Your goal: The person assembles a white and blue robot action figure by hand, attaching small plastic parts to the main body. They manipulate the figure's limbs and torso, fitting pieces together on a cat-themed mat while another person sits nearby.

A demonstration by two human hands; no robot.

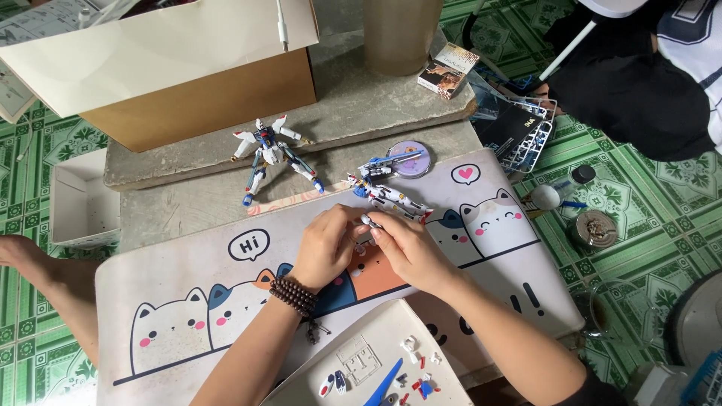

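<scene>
1. Two bare hands meet at the centre of the frame, over a cat-printed mat that covers a low table.
2. The left hand, with a dark bead bracelet on its wrist, curls its fingers inward, pinched on a small pale model part; its grip looks like a steadying one.
3. The right hand comes in from the right, its fingers pressed together against the same part, as if pushing a piece home. The part itself is mostly hidden between the two hands, so its shape cannot be told.
4. Just above the hands, a partly built white, blue and red robot model lies flat on the mat, within easy reach.
5. Further up and to the left, a finished winged robot model lies on the bare stone top, set apart from the work.
6. A round lilac tin sits just above the partly built model.
7. At the bottom centre, a white tray holds loose small parts, kept together and near the wrists.
8. A cardboard box fills the upper left; plastic parts frames lie on the green tiled floor at the upper right.
</scene>
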